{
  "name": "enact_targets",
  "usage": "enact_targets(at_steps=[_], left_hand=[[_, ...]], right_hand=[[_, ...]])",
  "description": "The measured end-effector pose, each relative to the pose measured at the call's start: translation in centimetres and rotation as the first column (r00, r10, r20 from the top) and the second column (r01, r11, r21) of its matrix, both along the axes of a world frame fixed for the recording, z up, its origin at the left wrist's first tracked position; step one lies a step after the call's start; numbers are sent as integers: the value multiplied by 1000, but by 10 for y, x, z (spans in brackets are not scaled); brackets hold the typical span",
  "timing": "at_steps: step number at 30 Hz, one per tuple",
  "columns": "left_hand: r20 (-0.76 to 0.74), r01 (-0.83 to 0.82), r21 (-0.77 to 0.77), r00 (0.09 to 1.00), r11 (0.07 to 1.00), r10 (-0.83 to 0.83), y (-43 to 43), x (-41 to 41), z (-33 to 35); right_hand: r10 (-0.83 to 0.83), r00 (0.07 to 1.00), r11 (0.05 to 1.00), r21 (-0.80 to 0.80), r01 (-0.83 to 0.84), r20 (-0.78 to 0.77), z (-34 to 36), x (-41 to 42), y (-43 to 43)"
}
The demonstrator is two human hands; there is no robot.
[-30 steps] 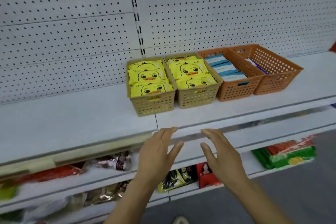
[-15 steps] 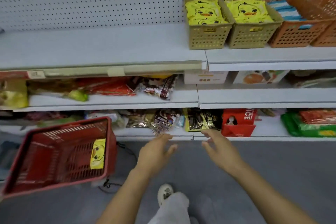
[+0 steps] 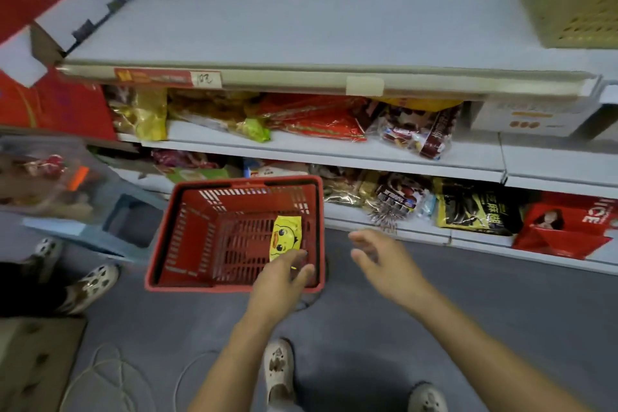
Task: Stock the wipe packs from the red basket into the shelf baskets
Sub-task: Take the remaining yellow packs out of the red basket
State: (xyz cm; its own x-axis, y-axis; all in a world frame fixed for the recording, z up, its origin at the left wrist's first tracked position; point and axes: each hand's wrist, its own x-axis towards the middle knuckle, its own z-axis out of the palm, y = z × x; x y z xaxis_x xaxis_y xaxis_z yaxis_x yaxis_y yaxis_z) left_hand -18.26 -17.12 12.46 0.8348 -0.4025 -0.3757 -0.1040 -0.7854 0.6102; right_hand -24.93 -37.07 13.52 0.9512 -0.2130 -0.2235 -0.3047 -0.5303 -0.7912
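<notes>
**Reaching for the one wipe pack visible in the red basket**

The step in hand appeared to be the pick-up. The left hand (image 3: 279, 279) hung over the near right corner of the red basket (image 3: 187, 237) on the floor, fingers loosely extended above the lower end of the wipe pack (image 3: 285, 232), with no grip closed on it. Whether the fingertips touched the pack could not be told. The right hand (image 3: 384, 261) hovered just right of the basket, spread and holding nothing. The yellow pack lay inside the basket against its right wall, duck print facing up. Its long axis ran from the near rim toward the far one, tilted slightly. The next move likely called for pinching the near end, lifting it clear of the wall, then carrying it up to the shelf basket (image 3: 575, 10) at upper right.
</notes>
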Motion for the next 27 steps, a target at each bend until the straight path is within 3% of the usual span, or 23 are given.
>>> enact_targets(at_steps=[6, 10, 13, 15, 20, 23, 27], left_hand=[[-93, -34, 131, 995, 991, 46, 117, 89, -44], [-108, 29, 223, 994, 974, -4, 162, 134, -80], [244, 24, 386, 961, 922, -127, 194, 158, -112], [375, -101, 404, 925, 909, -63, 212, 182, -127], [315, -282, 347, 933, 895, 172, 237, 241, -157], [342, -285, 301, 923, 910, 176, 240, 240, -167], [367, -297, 332, 915, 895, 168, 241, 236, -171]], right_hand=[[17, 977, 987, 160, 17, -212, -65, 94, 117], [-36, 910, 986, 131, 98, -412, -123, 139, 145], [-83, 844, 988, 67, 139, -529, -168, 160, 155], [-112, 810, 989, 19, 150, -576, -193, 174, 159], [-288, 746, 956, -131, 264, -601, -252, 214, 162], [-400, 683, 909, -171, 379, -611, -285, 228, 165], [-506, 658, 862, -354, 362, -557, -301, 237, 169]])
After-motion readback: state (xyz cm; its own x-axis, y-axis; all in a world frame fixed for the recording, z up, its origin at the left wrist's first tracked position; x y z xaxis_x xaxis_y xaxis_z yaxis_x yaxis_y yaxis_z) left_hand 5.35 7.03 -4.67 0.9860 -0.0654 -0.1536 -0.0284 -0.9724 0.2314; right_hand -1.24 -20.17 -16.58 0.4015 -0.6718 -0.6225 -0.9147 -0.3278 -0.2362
